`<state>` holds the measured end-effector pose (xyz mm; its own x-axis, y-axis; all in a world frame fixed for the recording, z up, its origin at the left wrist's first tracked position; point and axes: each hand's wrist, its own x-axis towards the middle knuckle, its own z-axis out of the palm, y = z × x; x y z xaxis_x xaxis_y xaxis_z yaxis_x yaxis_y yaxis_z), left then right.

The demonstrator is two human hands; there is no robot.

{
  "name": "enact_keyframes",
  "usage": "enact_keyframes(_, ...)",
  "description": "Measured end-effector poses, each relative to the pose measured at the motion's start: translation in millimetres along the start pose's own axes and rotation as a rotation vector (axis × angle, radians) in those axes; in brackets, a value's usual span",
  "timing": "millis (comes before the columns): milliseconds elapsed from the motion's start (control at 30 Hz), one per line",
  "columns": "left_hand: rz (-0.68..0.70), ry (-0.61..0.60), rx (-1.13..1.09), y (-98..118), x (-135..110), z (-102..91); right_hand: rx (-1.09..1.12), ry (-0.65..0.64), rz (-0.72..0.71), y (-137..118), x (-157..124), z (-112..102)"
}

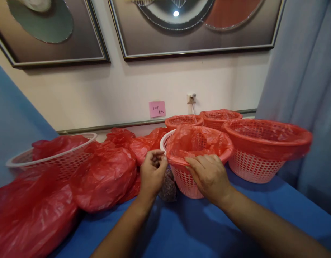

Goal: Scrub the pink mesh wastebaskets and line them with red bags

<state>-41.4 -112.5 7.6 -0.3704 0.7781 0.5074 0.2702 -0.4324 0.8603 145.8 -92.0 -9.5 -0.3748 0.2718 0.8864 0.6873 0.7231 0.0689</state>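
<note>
In the middle stands a white plastic basket (187, 182) with a perforated wall, lined with a red plastic bag (200, 139). The bag folds over the front and right of the rim, while the white rim shows bare at the left. My left hand (154, 170) is closed at the left front of the rim, pinching the bag's edge there. Over the front rim, my right hand (208, 175) grips the folded bag, fingers on top. A small clear bag of dark grains (168, 186) sits on the blue table between my hands, partly hidden by my left wrist.
More baskets lined with red bags stand right (258, 165) and behind (221, 114). At left lie heaped red plastic bags (106, 175) and a white-rimmed basket (55, 156). A wall socket (191, 98), pink note (157, 109) and framed pictures are on the wall; curtains hang right.
</note>
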Motion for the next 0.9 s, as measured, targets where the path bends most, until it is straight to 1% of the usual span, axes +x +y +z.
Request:
enact_keyframes(33, -0.099, 0.008, -0.075, -8.0, -4.0, -1.6, 0.008, 0.004, -0.006, 0.6, -0.6, -0.6)
enact_keyframes(100, -0.265, -0.023, -0.156, -21.2, -11.6, -5.0, 0.022, 0.006, -0.018, 1.7, -1.4, -1.2)
enact_keyframes(133, -0.308, -0.031, -0.168, -25.1, -14.4, -6.9, 0.029, 0.008, -0.021, 2.3, -1.6, -1.3)
enact_keyframes(167, -0.313, -0.018, -0.166, -26.7, -15.8, -8.7, 0.036, 0.011, -0.022, 2.7, -1.7, -1.3)
enact_keyframes(200, -0.279, 0.016, -0.154, -25.9, -15.8, -10.4, 0.041, 0.016, -0.021, 3.0, -1.7, -1.4)
enact_keyframes(267, -0.147, 0.094, -0.116, -18.7, -10.9, -12.9, 0.05, 0.028, -0.017, 2.7, -1.8, -1.6)
enact_keyframes(300, -0.082, 0.11, -0.09, -13.5, -6.4, -13.4, 0.054, 0.034, -0.016, 2.1, -1.9, -1.8)
enact_keyframes(367, 0.007, 0.091, -0.033, -3.0, 4.9, -12.4, 0.064, 0.036, -0.018, 0.9, -2.3, -2.5)
enact_keyframes(467, 0.026, 0.012, 0.068, 6.9, 21.8, -7.1, 0.07, 0.027, -0.011, 0.9, -2.8, -3.8)
enact_keyframes(567, -0.036, -0.052, 0.08, 10.4, 31.2, -2.1, 0.089, 0.016, -0.012, 5.8, -2.9, -4.5)
enact_keyframes(633, -0.108, -0.057, -0.032, 12.5, 31.4, -1.3, 0.126, 0.013, -0.026, 11.5, -3.1, -4.7)
enact_keyframes(667, -0.149, -0.041, -0.115, 13.8, 29.8, -1.8, 0.147, 0.008, -0.032, 14.6, -3.3, -5.0)
enact_keyframes(733, -0.225, 0.02, -0.294, 16.4, 23.7, -4.3, 0.189, -0.011, -0.041, 20.8, -4.2, -5.8)
enact_keyframes(833, -0.302, 0.109, -0.515, 17.2, 12.2, -10.8, 0.235, -0.03, -0.061, 28.4, -6.3, -8.1)
enact_keyframes(900, -0.376, 0.111, -0.625, 13.7, 6.2, -15.8, 0.256, -0.024, -0.073, 31.4, -7.9, -9.8)
